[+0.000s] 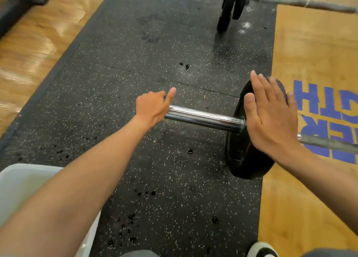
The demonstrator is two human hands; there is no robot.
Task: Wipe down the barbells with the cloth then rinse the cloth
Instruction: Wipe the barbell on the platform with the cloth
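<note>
A barbell lies across the black rubber mat (124,66). Its chrome sleeve (205,118) points left and a black weight plate (244,165) sits on it at the right. My left hand (153,106) is at the free end of the sleeve, fingers curled round the tip and thumb sticking up. My right hand (271,117) lies flat with straight fingers against the plate's face. The grey bar shaft (329,143) runs off to the right behind my right wrist. No cloth shows in view.
A second barbell (290,0) with two black plates (231,6) lies at the far end of the mat. A white tub (21,187) stands at the lower left under my left forearm. Wooden floor with blue lettering (317,99) lies right; my shoe (262,250) is at the bottom.
</note>
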